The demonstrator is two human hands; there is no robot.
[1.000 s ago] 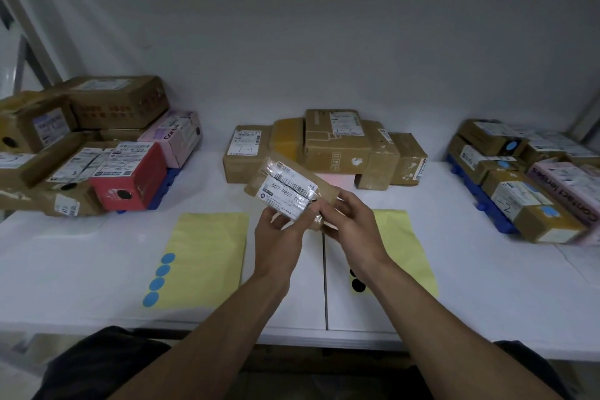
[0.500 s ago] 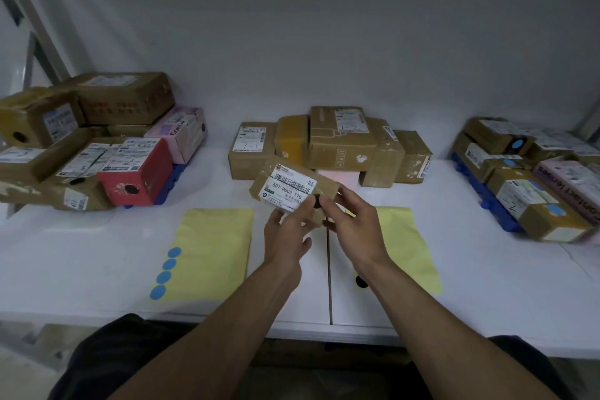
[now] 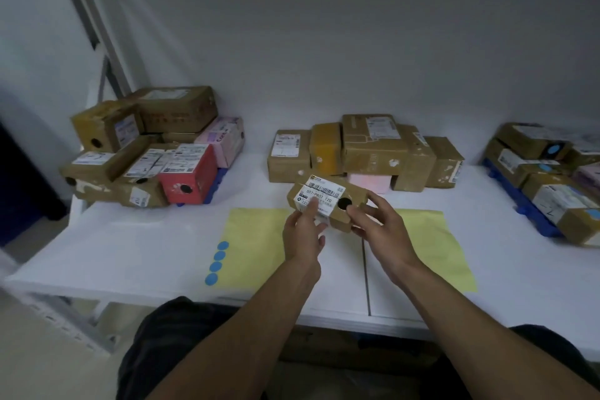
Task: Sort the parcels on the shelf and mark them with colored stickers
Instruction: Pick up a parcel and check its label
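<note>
Small cardboard parcel (image 3: 357,195) was held off the shelf (image 3: 130,243), over its front middle, just in front of the middle pile (image 3: 373,146). It was tilted with its shipping label (image 3: 319,196) up toward the head camera, probably so the code could be read. A black sticker (image 3: 344,204) sat on the cardboard just right of the label, so this parcel looked marked already. Left hand (image 3: 302,234): grip clamped on the parcel's left end, thumb across the label, fingers hidden beneath. Right hand (image 3: 381,227): grip closed loosely on the right end, thumb just beside the sticker and fingers behind the far edge, likely steadying the parcel. Below lay the left yellow sheet (image 3: 256,237) with a column of blue stickers (image 3: 217,261) on its near left edge, and the right yellow sheet (image 3: 435,250), partly hidden by the right arm. The left pile (image 3: 146,159) showed black dots and the right pile (image 3: 548,178) showed blue ones. The middle pile showed none that I could make out, so it was probably the unsorted stock. By its sticker colour, the parcel likely belonged with the left pile.
</note>
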